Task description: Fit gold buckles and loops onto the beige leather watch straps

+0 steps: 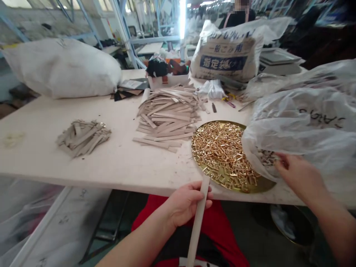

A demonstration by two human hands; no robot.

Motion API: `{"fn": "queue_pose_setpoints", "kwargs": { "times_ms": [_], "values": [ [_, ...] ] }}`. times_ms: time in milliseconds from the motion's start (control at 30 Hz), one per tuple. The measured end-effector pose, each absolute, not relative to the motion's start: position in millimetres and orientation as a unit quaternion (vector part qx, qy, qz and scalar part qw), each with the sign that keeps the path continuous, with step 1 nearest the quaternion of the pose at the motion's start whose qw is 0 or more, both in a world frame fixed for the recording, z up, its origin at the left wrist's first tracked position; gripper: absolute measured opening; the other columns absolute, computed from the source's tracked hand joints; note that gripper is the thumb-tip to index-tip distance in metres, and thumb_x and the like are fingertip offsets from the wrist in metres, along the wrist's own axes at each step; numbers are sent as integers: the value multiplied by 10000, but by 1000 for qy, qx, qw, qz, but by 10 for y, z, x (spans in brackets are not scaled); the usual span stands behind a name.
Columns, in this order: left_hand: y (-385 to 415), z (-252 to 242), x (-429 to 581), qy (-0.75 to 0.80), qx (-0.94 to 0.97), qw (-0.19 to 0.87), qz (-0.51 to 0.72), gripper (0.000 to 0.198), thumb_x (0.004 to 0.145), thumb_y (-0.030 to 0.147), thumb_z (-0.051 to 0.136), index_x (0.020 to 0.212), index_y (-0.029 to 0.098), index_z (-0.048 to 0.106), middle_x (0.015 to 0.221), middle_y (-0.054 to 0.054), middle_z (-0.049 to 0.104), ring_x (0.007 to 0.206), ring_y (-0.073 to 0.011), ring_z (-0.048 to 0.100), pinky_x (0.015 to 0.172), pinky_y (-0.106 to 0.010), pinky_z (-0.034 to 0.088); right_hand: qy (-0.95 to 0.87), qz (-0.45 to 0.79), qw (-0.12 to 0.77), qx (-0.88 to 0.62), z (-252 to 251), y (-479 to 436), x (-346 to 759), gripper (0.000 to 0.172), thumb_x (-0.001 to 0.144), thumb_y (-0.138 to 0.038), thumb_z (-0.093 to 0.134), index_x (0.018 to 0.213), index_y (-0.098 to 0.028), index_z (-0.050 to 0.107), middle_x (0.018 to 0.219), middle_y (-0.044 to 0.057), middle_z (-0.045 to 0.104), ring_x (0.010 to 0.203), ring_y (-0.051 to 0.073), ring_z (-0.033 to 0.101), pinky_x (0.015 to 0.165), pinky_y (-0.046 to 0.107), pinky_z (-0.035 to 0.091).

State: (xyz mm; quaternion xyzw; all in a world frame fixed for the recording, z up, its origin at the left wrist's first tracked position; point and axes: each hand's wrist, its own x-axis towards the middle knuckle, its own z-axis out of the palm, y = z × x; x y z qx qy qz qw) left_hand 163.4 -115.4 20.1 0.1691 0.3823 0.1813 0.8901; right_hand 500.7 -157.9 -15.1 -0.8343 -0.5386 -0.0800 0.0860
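Note:
My left hand (187,203) is closed around a flat beige strip (198,226), its upper end near the table edge and its length hanging down over my lap. At the mouth of a translucent plastic bag (300,128), my right hand (299,176) has its thumb and fingers drawn together. Small pale pieces (265,156) lie inside that opening, by the fingertips; what the fingers pinch is too small to make out. Between the hands sits a round gold tray (265,185) heaped with small shiny gold buckle-like metal pieces (222,148). The bag overlaps its right rim.
A large pile of beige strips (169,115) lies mid-table, with a smaller bundle (83,137) to the left. Stuffed white sacks (63,68) and a printed sack (225,55) stand behind, near a box (169,79). A person (239,16) is in the background.

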Motion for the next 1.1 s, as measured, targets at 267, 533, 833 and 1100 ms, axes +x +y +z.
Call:
{"fn": "queue_pose_setpoints", "kwargs": {
  "times_ms": [267,533,833,1100],
  "values": [
    [-1209,145,1640,380,141,904,132,221,670,-19,523,863,47,608,850,-91,600,723,-88,598,699,-179,490,-420,262,384,-780,-11,-1866,3878,307,746,-455,553,948,-226,577,768,43,639,718,221,601,674,344,456],
    [-1245,99,1545,376,287,869,146,300,736,136,481,1025,154,559,865,-50,606,528,-50,541,400,-131,371,-333,526,491,-610,-168,-1585,3128,238,716,-391,648,791,-196,534,609,-48,504,514,79,440,500,207,384],
    [-1255,-71,1518,432,552,691,178,229,839,322,354,838,151,506,698,-2,588,461,-56,463,459,-175,377,-76,669,558,-486,-204,-1597,3021,218,614,-305,754,746,-201,615,720,-16,659,602,86,573,595,211,459],
    [-1223,28,1456,457,708,532,81,273,828,301,341,632,178,486,519,21,532,486,-106,479,496,-211,318,-215,587,551,-553,-308,-1673,2975,238,650,-360,723,790,-211,602,727,-18,643,638,112,544,648,253,426]
  ]
}}
